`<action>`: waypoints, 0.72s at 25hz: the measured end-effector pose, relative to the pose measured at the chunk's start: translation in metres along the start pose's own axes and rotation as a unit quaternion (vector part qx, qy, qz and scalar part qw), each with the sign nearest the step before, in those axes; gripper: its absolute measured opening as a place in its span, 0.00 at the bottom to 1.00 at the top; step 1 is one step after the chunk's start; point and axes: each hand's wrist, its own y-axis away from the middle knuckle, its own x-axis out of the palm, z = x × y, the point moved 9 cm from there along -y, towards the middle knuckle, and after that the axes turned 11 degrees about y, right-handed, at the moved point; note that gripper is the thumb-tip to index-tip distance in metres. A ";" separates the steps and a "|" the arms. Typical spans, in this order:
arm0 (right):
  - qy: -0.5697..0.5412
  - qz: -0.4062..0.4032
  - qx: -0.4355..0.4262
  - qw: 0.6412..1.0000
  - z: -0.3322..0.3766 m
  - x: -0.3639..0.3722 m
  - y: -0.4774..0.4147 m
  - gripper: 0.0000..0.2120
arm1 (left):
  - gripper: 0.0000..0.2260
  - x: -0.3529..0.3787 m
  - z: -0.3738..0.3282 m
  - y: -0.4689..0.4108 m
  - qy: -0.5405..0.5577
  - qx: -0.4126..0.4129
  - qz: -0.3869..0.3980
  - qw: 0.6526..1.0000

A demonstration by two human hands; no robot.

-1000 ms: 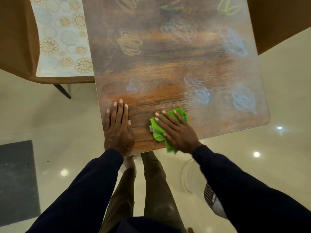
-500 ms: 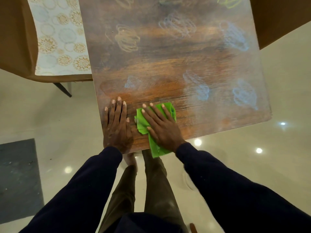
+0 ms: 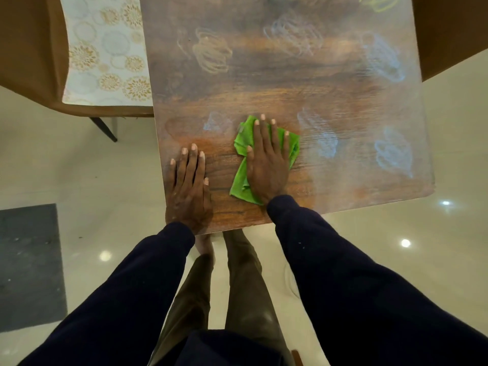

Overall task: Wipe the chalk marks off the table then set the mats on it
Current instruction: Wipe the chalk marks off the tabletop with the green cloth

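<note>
Head view: right hand [image 3: 266, 165], fingers spread, is pressing green cloth [image 3: 241, 180] near the surface [image 3: 264, 96] front edge; left hand [image 3: 188, 186] is bracing flat. Wiping step; next likely the blue chalk mark [image 3: 216, 122] just left.

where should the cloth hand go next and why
Probably slide the right hand and green cloth a little left and forward onto the faint blue chalk smudge, the nearest mark; the left hand lies flat on the table.
</note>
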 end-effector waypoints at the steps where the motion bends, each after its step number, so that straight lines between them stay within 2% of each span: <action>1: -0.001 0.011 -0.048 0.999 0.016 0.001 0.013 0.29 | 0.27 0.000 -0.001 0.000 0.000 0.000 0.002 1.000; 4: 0.011 0.057 -0.250 0.967 0.025 0.012 0.076 0.30 | 0.27 0.002 -0.001 0.000 0.003 -0.001 0.005 1.000; 6: 0.024 0.070 -0.329 0.942 -0.006 0.013 0.092 0.30 | 0.27 0.002 0.000 0.000 0.015 -0.003 0.002 1.000; 8: 0.029 0.063 -0.313 0.947 -0.042 0.009 0.073 0.30 | 0.27 0.002 0.001 0.000 0.015 -0.001 0.001 1.000; 11: 0.009 0.022 -0.159 0.987 -0.065 -0.001 0.009 0.29 | 0.26 0.002 0.002 0.000 0.009 0.003 -0.004 1.000; 13: 0.020 -0.006 -0.064 0.998 -0.052 -0.003 -0.019 0.28 | 0.26 0.002 0.001 0.000 0.013 0.005 -0.005 1.000; 14: 0.021 -0.016 -0.047 0.999 -0.038 -0.001 -0.025 0.28 | 0.26 0.002 0.001 0.001 0.014 0.004 -0.005 1.000; 16: 0.009 -0.016 -0.086 0.996 -0.002 0.002 -0.017 0.28 | 0.26 0.001 0.002 0.001 0.013 0.000 -0.005 1.000; 18: 0.017 0.008 -0.193 0.981 0.025 0.008 0.019 0.29 | 0.26 0.002 0.002 0.000 0.001 -0.002 0.004 1.000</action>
